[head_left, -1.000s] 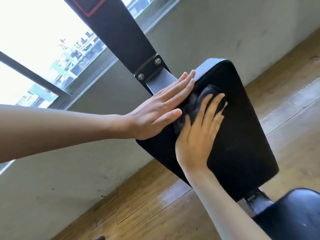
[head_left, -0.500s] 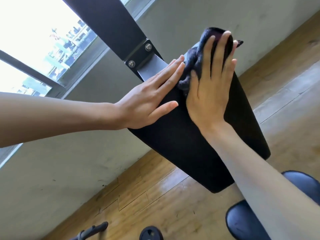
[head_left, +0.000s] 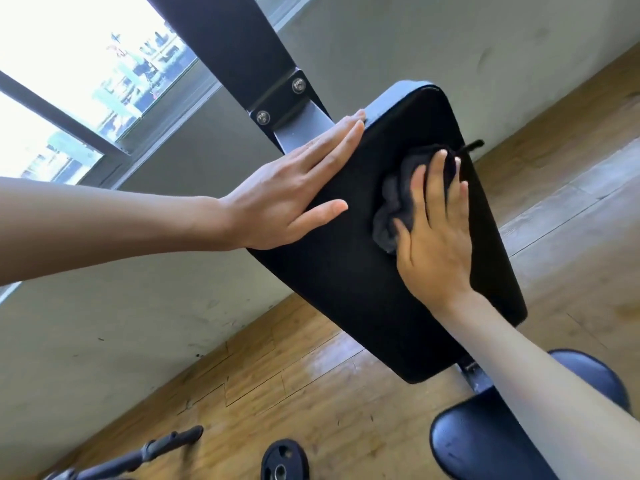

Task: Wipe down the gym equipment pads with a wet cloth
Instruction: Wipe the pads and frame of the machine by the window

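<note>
Black back pad [head_left: 346,299], tilted, bolted to a dark steel upright [head_left: 239,46]. Left hand [head_left: 287,195] lies flat, fingers straight, on the pad's upper left edge. Right hand [head_left: 436,244], fingers spread and straight, presses a bunched dark cloth [head_left: 391,206] near the pad's upper right edge. Scuffed grey wall [head_left: 104,323], window [head_left: 69,46], wood floor [head_left: 311,386].

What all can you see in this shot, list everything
back pad: one, black, centre
cloth: one, dark grey, bunched on the back pad's upper right
seat pad: one, black, bottom right
frame post: one, dark, top centre
bolts: two, silver, on the frame post
weight plate: one, black, bottom centre
bar: one, grey, bottom left
window: one, bright, top left
left hand: flat on the back pad's left edge
right hand: pressing the cloth
</note>
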Motion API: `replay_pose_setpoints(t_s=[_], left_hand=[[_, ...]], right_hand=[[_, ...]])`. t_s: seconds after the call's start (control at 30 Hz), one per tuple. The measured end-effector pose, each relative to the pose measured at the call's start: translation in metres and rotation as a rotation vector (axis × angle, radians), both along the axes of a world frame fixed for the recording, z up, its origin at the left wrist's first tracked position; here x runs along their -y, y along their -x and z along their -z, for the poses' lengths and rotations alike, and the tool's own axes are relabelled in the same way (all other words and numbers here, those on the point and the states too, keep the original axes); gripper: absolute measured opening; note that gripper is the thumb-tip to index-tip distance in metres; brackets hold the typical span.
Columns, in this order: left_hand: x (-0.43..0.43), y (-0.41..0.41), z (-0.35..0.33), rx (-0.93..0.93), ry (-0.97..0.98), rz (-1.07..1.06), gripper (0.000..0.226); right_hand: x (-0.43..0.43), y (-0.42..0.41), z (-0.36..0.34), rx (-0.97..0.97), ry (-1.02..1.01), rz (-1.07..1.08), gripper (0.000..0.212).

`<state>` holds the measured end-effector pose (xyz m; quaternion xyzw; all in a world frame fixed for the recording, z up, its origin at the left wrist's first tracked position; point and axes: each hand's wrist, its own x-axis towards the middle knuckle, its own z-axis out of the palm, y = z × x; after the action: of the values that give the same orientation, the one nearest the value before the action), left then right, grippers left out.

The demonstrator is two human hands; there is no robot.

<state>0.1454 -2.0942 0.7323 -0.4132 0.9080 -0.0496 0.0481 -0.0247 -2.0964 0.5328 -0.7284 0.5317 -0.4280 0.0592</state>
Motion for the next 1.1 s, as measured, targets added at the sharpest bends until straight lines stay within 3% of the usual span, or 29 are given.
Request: replay_pose_setpoints(t_s=[0.07,0.23,0.3,0.43,0.57,0.63,0.77,0.87,1.0,1.1], left_hand=[[-0.001,0.000,0.000,0.000,0.006,-0.005,0.072],[-0.002,0.002,-0.002,0.011,0.007,-0.018,0.077],[-0.002,0.003,-0.002,0.022,0.001,-0.016,0.079],[-0.002,0.002,0.000,0.027,0.035,-0.010,0.080],[-0.003,0.005,0.001,0.045,0.056,-0.016,0.087],[-0.004,0.004,0.000,0.051,0.061,-0.025,0.088],[0.004,0.011,-0.003,0.068,0.011,0.003,0.094],[0.007,0.019,0.002,0.014,-0.008,-0.052,0.101],[0.008,0.023,0.003,0.046,0.024,-0.034,0.103],[0.009,0.022,0.003,0.041,0.020,-0.033,0.104]], right_hand=[[-0.014,0.006,0.019,-0.035,-0.070,0.003,0.070],[0.031,-0.008,-0.066,0.145,0.077,0.062,0.063],[0.035,0.000,-0.048,0.129,0.139,0.030,0.063],[0.010,0.027,0.014,-0.011,0.049,-0.011,0.073],[0.030,0.006,-0.061,0.244,0.078,-0.043,0.079],[0.037,-0.004,-0.085,0.273,0.120,-0.011,0.079],[0.023,0.005,-0.025,0.140,0.139,0.007,0.069],[0.006,0.023,0.020,0.127,0.038,0.003,0.075],[0.022,0.000,-0.038,0.292,0.032,0.035,0.067],[0.029,-0.010,-0.048,0.288,0.109,0.061,0.061]])
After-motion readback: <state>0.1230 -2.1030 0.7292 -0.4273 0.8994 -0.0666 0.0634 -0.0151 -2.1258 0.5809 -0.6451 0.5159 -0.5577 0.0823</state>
